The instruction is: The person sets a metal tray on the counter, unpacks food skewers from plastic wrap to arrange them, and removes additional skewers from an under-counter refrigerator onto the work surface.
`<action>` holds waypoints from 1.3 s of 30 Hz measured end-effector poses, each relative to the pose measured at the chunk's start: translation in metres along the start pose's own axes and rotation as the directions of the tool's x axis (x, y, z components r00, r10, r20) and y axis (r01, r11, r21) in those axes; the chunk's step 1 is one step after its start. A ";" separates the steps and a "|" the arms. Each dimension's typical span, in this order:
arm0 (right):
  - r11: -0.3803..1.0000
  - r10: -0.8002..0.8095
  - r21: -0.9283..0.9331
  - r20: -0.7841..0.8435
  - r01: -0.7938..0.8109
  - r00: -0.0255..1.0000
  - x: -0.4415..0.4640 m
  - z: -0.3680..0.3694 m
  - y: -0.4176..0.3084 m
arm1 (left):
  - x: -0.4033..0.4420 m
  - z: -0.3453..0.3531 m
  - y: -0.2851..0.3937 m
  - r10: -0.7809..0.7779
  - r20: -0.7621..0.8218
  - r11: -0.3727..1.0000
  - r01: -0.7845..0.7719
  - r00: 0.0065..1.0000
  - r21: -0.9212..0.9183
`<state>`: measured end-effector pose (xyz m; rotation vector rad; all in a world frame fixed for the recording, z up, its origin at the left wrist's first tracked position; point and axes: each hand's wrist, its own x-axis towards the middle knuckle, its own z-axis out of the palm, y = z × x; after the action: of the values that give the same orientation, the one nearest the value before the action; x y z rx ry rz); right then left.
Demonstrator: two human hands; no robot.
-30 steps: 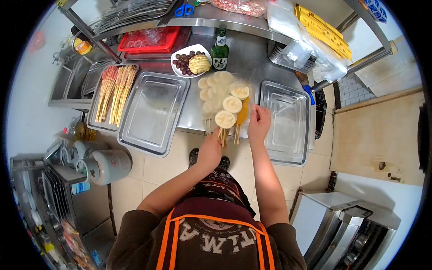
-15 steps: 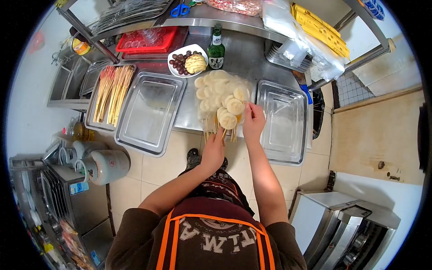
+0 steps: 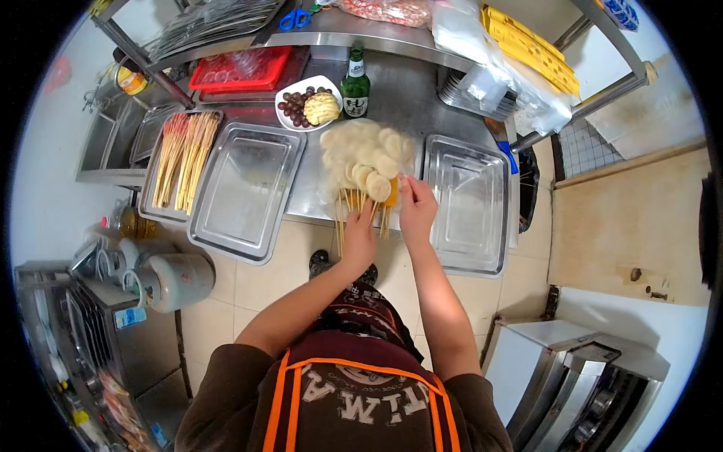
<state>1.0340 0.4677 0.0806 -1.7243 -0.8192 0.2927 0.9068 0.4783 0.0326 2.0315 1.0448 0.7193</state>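
Head view, and from where I stand one person has two bare hands at work over the front edge of the steel tabletop [image 3: 403,83]. Between them sits a clear plastic bag [image 3: 346,145] crowded with pale round slices [image 3: 379,187]; at least three stand out plainly at the near end (the rest overlap too much to count), with one orange piece [image 3: 392,193] beside them. Thin sticks [image 3: 340,235], several, poke out towards the person. The left hand [image 3: 360,237] has its fingers closed round some of those sticks, just below the slices; the right hand [image 3: 419,214] has thumb and forefinger pinching the bag's right edge. Three metal trays lie on the tabletop: a skewer tray [image 3: 167,216] at far left with two bunches of skewers [image 3: 198,162], one red-tipped, then a middle tray [image 3: 245,196] just beside it, and a right tray [image 3: 467,203] near the right hand. Behind the bag stand one green bottle [image 3: 355,89] and one white plate [image 3: 331,85] holding dark grapes [image 3: 294,109] and one yellow scored piece [image 3: 321,109]. One pair of blue scissors [image 3: 294,19] lies on the shelf above.
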 end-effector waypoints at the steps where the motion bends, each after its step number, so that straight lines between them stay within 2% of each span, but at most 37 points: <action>1: 1.000 -0.002 0.000 0.005 0.002 1.000 0.000 0.001 0.001 | 0.007 0.008 -0.001 -0.003 -0.004 1.000 0.003 1.000 0.000; 4: 0.999 -0.047 -0.014 0.006 0.047 0.999 0.003 0.004 0.004 | 0.018 0.032 0.001 0.006 -0.032 1.000 -0.006 0.999 -0.011; 7: 0.997 -0.065 -0.031 0.018 0.066 0.998 0.005 0.005 0.004 | 0.024 0.049 0.002 -0.096 -0.027 0.994 0.094 0.995 -0.051; 9: 0.994 -0.048 -0.087 0.186 0.066 0.981 0.002 0.005 0.002 | 0.028 0.055 -0.001 0.003 -0.044 0.999 -0.002 0.999 0.033; 10: 0.994 -0.050 -0.086 0.185 0.067 0.981 0.000 0.007 0.004 | 0.031 0.070 -0.021 0.005 -0.045 0.999 -0.004 0.999 0.034; 11: 0.977 -0.084 -0.178 0.182 0.117 0.980 -0.005 0.008 0.007 | 0.030 0.095 -0.053 -0.184 0.044 0.875 0.184 0.982 -0.448; 12: 0.949 -0.119 -0.268 0.182 0.166 0.976 -0.009 0.008 0.010 | 0.031 0.095 -0.054 -0.243 0.125 0.715 0.265 0.962 -0.647; 13: 0.949 -0.123 -0.266 0.182 0.169 0.976 -0.013 0.006 0.013 | 0.036 0.081 -0.039 -0.299 0.205 0.504 0.337 0.932 -0.795; 14: 0.949 -0.104 -0.281 0.160 0.146 0.982 -0.018 0.002 0.015 | 0.033 0.066 -0.024 -0.199 0.169 0.869 0.254 0.965 -0.425; 15: 0.947 -0.085 -0.296 0.137 0.123 0.987 -0.021 -0.001 0.017 | 0.034 0.042 0.001 -0.091 0.185 0.995 0.082 0.978 0.055; 16: 0.948 -0.085 -0.294 0.138 0.123 0.987 -0.024 -0.006 0.015 | 0.031 0.031 0.009 -0.092 0.184 0.995 0.083 0.979 0.056; 18: 0.981 0.138 -0.158 0.170 -0.111 0.976 -0.027 -0.016 0.006 | 0.023 0.008 0.017 0.183 0.124 0.960 -0.205 0.975 0.191; 20: 0.979 0.157 -0.148 0.115 -0.140 0.981 -0.029 -0.022 0.002 | 0.021 -0.043 0.032 0.234 0.031 0.962 -0.236 0.972 0.140; 21: 0.975 0.183 -0.140 0.056 -0.174 0.982 -0.030 -0.023 0.001 | 0.023 -0.059 0.027 0.205 -0.168 0.955 -0.159 0.964 0.252; 22: 0.981 0.178 -0.091 0.042 -0.174 0.983 -0.032 -0.024 0.000 | 0.024 -0.070 0.021 0.188 -0.360 0.938 -0.058 0.914 0.342; 23: 0.980 0.179 -0.093 0.048 -0.174 0.983 -0.036 -0.022 0.006 | 0.027 -0.068 0.002 0.182 -0.362 0.938 -0.052 0.914 0.341; 25: 0.956 0.283 0.093 -0.057 -0.277 0.957 -0.044 -0.014 0.029 | 0.038 -0.050 -0.048 -0.231 -0.406 0.964 0.266 0.884 0.031; 26: 0.956 0.284 0.090 -0.056 -0.279 0.957 -0.049 -0.014 0.038 | 0.040 -0.054 -0.061 -0.234 -0.405 0.963 0.268 0.884 0.029; 27: 0.931 0.362 0.039 0.044 -0.364 0.931 -0.052 -0.019 0.044 | 0.042 -0.059 -0.066 -0.381 -0.213 0.924 0.376 0.900 -0.062; 28: 0.900 0.433 -0.015 0.136 -0.436 0.891 -0.051 -0.023 0.051 | 0.046 -0.060 -0.069 -0.489 -0.005 0.865 0.484 0.872 -0.129; 29: 0.900 0.432 -0.013 0.132 -0.435 0.892 -0.050 -0.024 0.057 | 0.043 -0.058 -0.070 -0.485 -0.004 0.867 0.481 0.874 -0.129; 31: 0.782 0.549 0.035 0.431 -0.622 0.716 -0.050 -0.024 0.058 | 0.031 -0.062 -0.043 -0.395 0.219 0.760 0.452 0.892 -0.467; 32: 0.831 0.505 -0.017 0.443 -0.556 0.741 -0.049 -0.019 0.059 | 0.029 -0.066 -0.026 -0.341 0.335 0.784 0.462 0.878 -0.415; 33: 0.831 0.505 -0.017 0.442 -0.557 0.741 -0.046 -0.014 0.051 | 0.031 -0.066 -0.011 -0.341 0.336 0.784 0.462 0.878 -0.414; 35: 0.867 0.225 0.276 0.528 -0.416 0.819 -0.036 -0.006 0.030 | 0.034 -0.063 0.007 -0.108 0.318 0.732 0.292 0.942 -0.616; 36: 0.868 0.224 0.276 0.526 -0.413 0.821 -0.033 -0.001 0.028 | 0.041 -0.065 0.006 -0.007 0.387 0.745 0.263 0.922 -0.613; 37: 0.806 0.216 0.382 0.522 -0.453 0.825 -0.031 0.003 0.027 | 0.043 -0.065 0.007 -0.006 0.387 0.745 0.262 0.922 -0.613; 38: 0.730 0.210 0.482 0.516 -0.485 0.830 -0.029 0.007 0.025 | 0.044 -0.065 0.009 0.019 0.333 0.761 0.202 0.943 -0.616; 39: 0.731 0.209 0.484 0.513 -0.481 0.833 -0.024 0.009 0.018 | 0.047 -0.065 0.013 0.047 0.278 0.776 0.140 0.959 -0.615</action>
<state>1.0179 0.4569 0.0554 -1.1963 -0.5919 1.1155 0.8890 0.5351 0.0877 1.4511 0.5725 0.6233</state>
